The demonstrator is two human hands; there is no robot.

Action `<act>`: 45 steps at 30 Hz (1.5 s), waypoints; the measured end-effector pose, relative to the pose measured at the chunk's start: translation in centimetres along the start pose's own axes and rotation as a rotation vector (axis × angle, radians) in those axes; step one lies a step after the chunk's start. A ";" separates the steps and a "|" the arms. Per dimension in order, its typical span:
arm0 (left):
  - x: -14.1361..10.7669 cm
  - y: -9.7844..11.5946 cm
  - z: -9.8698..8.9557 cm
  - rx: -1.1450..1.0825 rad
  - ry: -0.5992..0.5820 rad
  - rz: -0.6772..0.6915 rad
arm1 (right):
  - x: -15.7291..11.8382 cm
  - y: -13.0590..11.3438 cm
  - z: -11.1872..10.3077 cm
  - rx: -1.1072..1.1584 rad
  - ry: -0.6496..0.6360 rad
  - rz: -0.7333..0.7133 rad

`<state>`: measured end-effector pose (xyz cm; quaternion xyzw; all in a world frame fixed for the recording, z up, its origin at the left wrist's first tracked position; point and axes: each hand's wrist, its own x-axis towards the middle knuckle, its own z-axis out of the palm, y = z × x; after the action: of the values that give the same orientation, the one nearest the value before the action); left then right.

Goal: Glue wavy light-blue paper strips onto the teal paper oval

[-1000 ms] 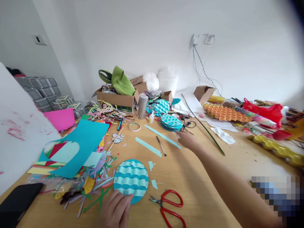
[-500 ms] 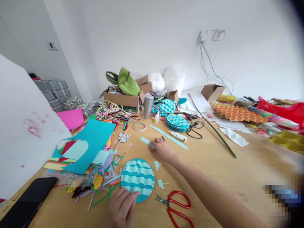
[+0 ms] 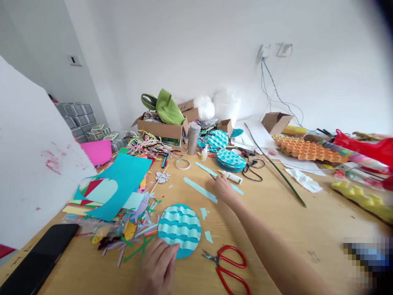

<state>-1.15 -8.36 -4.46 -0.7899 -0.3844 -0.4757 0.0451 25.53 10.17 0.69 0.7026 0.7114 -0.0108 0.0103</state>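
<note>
A plain white wall (image 3: 190,45) rises behind a wood-grain tabletop (image 3: 303,225); at left, past a corner, a greyer wall (image 3: 37,37) bears a light switch (image 3: 75,61); two wall sockets (image 3: 265,51) sit at right, cables (image 3: 272,84) trailing down; a red-smeared white panel (image 3: 24,164) stands leftmost; light falls softly.

The left hand (image 3: 161,262), right hand (image 3: 223,188) and right forearm (image 3: 270,256) are all bare.

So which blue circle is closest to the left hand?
The front circle, lying alone with the left hand at its near edge; the stacked circles and other circles by the silver flask lie farther.
</note>
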 end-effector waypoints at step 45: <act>0.6 0.6 -1.2 -0.050 -0.071 -0.079 | -20.5 -1.5 0.6 0.458 0.049 -0.310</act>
<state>-1.47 -8.98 -3.14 -0.7915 -0.4046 -0.4580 -0.0071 24.33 -10.39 0.71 0.5693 0.7896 -0.1557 -0.1676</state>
